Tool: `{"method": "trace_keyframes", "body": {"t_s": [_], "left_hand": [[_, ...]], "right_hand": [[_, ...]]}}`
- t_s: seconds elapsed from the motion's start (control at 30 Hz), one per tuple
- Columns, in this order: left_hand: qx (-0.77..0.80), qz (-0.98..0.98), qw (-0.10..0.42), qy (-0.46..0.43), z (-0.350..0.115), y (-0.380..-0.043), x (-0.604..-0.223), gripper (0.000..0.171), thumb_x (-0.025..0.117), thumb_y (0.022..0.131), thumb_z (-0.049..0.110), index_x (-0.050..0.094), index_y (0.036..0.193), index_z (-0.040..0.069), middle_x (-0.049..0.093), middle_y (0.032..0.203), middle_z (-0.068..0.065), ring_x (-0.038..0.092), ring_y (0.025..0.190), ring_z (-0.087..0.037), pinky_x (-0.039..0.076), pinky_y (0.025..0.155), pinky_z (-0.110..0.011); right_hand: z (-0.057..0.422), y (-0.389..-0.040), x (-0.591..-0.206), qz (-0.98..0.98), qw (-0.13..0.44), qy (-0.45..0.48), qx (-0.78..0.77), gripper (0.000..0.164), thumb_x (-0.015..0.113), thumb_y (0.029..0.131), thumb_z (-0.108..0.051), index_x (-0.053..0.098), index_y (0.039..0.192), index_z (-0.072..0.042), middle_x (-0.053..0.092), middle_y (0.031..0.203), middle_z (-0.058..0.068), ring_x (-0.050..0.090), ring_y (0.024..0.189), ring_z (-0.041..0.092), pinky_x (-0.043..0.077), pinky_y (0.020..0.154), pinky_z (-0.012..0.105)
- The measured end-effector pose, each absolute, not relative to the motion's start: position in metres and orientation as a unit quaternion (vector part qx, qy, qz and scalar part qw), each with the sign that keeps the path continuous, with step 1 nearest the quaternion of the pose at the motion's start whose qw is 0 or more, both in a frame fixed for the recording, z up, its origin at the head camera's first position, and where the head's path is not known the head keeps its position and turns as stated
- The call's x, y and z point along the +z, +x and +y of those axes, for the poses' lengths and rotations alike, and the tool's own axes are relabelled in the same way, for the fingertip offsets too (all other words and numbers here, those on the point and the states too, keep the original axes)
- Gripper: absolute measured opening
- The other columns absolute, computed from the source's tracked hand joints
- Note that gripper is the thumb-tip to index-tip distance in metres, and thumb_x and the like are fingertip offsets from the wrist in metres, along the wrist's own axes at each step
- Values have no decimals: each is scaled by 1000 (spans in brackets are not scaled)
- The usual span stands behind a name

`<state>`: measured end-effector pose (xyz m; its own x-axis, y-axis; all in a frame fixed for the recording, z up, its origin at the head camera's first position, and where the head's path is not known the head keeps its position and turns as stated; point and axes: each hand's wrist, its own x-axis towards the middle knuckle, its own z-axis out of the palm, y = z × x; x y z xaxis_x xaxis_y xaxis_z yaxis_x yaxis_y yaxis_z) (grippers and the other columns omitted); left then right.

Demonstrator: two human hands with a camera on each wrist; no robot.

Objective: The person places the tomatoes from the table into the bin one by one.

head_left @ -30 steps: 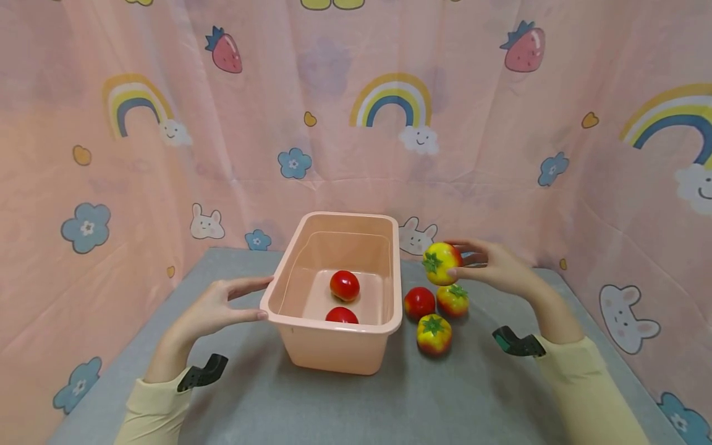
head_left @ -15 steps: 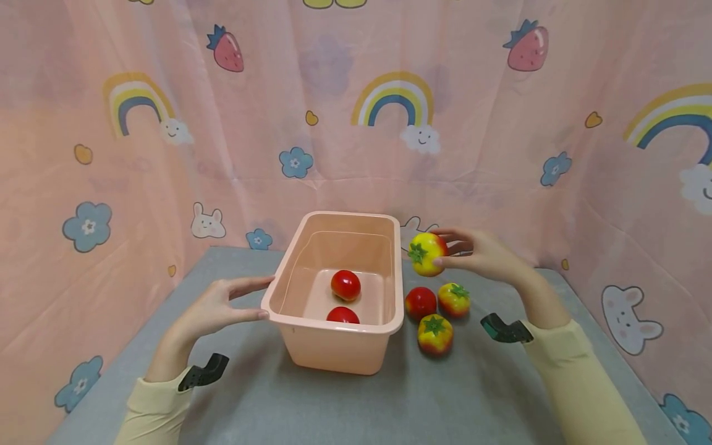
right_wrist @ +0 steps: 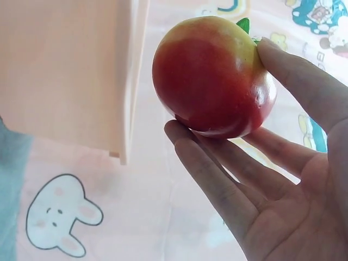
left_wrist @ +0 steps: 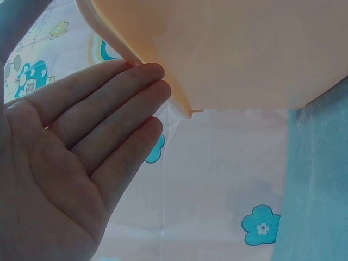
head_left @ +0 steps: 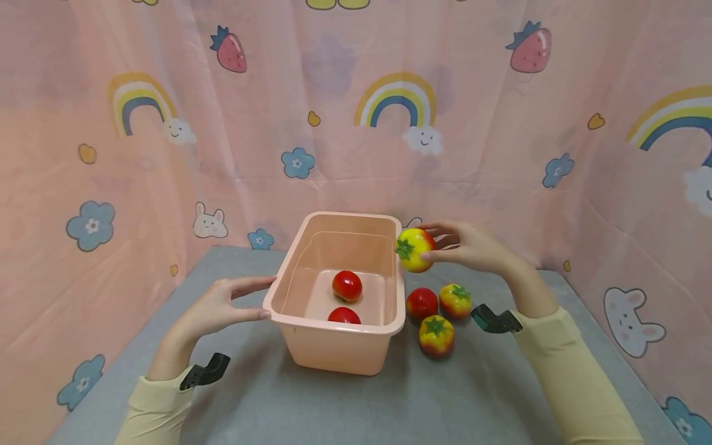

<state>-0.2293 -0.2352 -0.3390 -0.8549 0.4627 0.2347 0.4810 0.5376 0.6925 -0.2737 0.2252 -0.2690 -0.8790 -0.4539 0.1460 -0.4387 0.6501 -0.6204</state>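
Note:
A pink plastic bin (head_left: pixel 339 346) stands mid-table, holding two red tomatoes, one near the middle (head_left: pixel 347 285) and one partly hidden by the front wall. My left hand (head_left: pixel 214 309) touches its left rim with nearly straight fingers; the left wrist view shows the fingertips (left_wrist: pixel 155 73) right at the rim. My right hand (head_left: pixel 473 247) pinches a yellow-and-red tomato (head_left: pixel 414 250) with a green leafy top, raised beside the bin's right rim. In the right wrist view the tomato's red underside (right_wrist: pixel 212 81) sits between thumb and fingers.
Right of the bin, a red tomato (head_left: pixel 422 303) and two yellow-red ones, one behind (head_left: pixel 455 301) and one in front (head_left: pixel 436 337), lie close together on the grey table (head_left: pixel 356 414). A pink patterned curtain (head_left: pixel 250 148) hangs round the back and sides.
My right hand has carried the yellow-red tomato left and slightly up, from above the loose tomatoes to the bin's right rim. My left hand has stayed at the bin.

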Motion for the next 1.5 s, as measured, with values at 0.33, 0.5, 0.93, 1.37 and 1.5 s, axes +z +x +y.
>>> {"method": "trace_keyframes", "body": {"t_s": [0.33,0.5,0.93,1.37,1.5], "left_hand": [[-400,-875,12,-272,-235,-229,-339,62,78,77,36,56,133,22,58,132,4,50,128,-20,39,106,-50],[-403,-874,12,-273,-235,-229,-339,62,78,77,36,56,133,22,59,132,4,50,128,-18,39,106,-48],[-405,-874,8,-269,-235,-229,-339,62,78,77,37,56,133,23,59,132,5,50,128,-18,38,105,-48],[-405,-873,10,-272,-235,-230,-339,61,78,77,37,56,132,24,59,131,5,50,128,-16,39,106,-46],[-404,-873,10,-274,-235,-230,-339,61,78,77,37,56,133,23,59,132,5,50,128,-17,39,106,-47]], "right_hand": [[212,-275,-258,904,12,-269,-331,59,74,82,-34,52,133,-14,60,126,13,63,108,30,54,90,43],[205,-277,-253,905,18,-269,-328,60,74,81,-37,53,133,-15,60,126,12,63,109,32,55,86,43],[189,-279,-245,903,18,-291,-316,58,73,82,-37,54,133,-16,63,122,11,65,106,29,58,79,36],[170,-287,-247,901,29,-298,-315,58,73,82,-38,54,133,-16,62,125,10,64,110,29,57,84,38],[167,-290,-249,901,17,-306,-308,57,71,83,-42,54,132,-17,63,125,8,63,110,27,54,88,40]]}}
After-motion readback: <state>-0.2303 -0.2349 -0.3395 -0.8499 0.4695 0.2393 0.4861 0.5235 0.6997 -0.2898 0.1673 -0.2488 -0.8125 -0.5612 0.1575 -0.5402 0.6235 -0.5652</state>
